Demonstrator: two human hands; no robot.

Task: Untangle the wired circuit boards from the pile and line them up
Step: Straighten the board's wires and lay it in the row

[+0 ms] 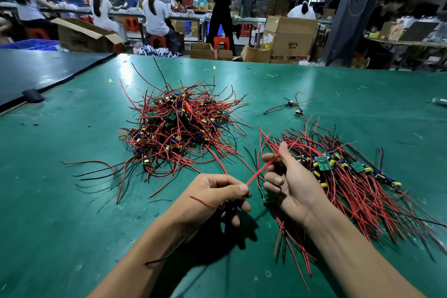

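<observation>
Left hand point(217, 197) pinching red wire point(258, 172), right hand point(294, 179) pinching same wire farther along, board point(266, 197) by its fingers, pile point(179, 126) behind, row point(343, 169) at right.

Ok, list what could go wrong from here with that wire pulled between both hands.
1. The red wire is stretched taut between the left hand and the right hand. Pulling harder might strain its joint at the small green board by the right fingers.
2. Its loose wire ends trail beside the lined-up row. They could snag there and drag sorted boards out of line.
</observation>
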